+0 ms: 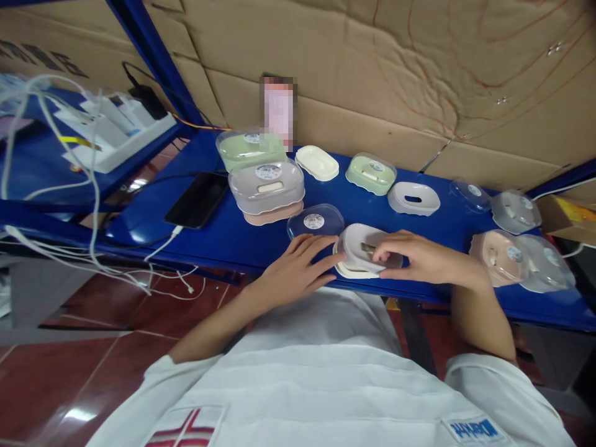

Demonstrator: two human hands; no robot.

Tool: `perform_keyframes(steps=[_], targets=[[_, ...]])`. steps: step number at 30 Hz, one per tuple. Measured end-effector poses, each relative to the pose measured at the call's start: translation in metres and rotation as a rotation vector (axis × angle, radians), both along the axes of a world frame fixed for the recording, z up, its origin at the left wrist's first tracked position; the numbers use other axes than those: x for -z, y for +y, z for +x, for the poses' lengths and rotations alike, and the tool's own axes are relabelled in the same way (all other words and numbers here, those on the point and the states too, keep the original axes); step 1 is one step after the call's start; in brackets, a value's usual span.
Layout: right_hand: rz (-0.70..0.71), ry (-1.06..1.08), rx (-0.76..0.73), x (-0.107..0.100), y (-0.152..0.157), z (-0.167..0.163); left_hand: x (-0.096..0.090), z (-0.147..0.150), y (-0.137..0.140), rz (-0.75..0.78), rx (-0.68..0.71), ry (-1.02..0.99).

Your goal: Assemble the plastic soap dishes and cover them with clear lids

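Near the front edge of the blue table is a pale grey soap dish point(361, 234), sitting on a cream tray point(356, 272). My left hand point(302, 264) reaches in from the left with its fingers apart, their tips against the dish's left side. On the right side, my right hand point(414, 256) grips the dish, its curled fingers inside and its thumb outside the wall. Those fingers partly hide the dish's dark slot. A clear lid point(315, 221) with a round white label lies just behind my left fingers.
Lidded soap boxes are stacked at left, a grey one point(267, 186) in front. Behind stand a cream tray point(317, 162), a green box point(371, 174) and a grey dish point(414, 198). Several boxes, including a pink one point(500, 257), sit right. A cabled phone point(198, 200) lies left.
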State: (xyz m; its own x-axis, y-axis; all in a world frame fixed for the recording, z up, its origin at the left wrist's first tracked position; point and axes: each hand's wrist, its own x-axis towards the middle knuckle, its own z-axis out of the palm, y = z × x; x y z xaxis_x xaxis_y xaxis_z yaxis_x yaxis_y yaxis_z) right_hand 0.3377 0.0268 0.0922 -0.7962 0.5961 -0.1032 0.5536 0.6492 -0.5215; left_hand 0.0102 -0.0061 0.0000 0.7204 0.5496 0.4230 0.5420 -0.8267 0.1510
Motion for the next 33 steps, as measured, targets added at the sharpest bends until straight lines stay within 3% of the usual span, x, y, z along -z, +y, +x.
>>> perform_keyframes(steps=[7, 17, 25, 30, 33], targets=[[0.030, 0.040, -0.088, 0.007, -0.003, -0.018, 0.002, -0.002, 0.000, 0.001, 0.033, -0.037], [0.104, 0.120, -0.165, 0.026, -0.006, -0.035, 0.002, -0.004, 0.000, 0.089, 0.101, -0.241], [0.116, 0.169, -0.187, 0.031, -0.001, -0.036, 0.000, -0.005, 0.000, 0.106, 0.128, -0.174], [0.121, 0.467, -0.008, 0.045, 0.015, -0.039, -0.002, -0.008, 0.001, 0.040, 0.215, -0.182], [0.137, 0.406, 0.055, 0.058, 0.030, -0.045, -0.002, -0.009, 0.000, 0.036, 0.214, -0.195]])
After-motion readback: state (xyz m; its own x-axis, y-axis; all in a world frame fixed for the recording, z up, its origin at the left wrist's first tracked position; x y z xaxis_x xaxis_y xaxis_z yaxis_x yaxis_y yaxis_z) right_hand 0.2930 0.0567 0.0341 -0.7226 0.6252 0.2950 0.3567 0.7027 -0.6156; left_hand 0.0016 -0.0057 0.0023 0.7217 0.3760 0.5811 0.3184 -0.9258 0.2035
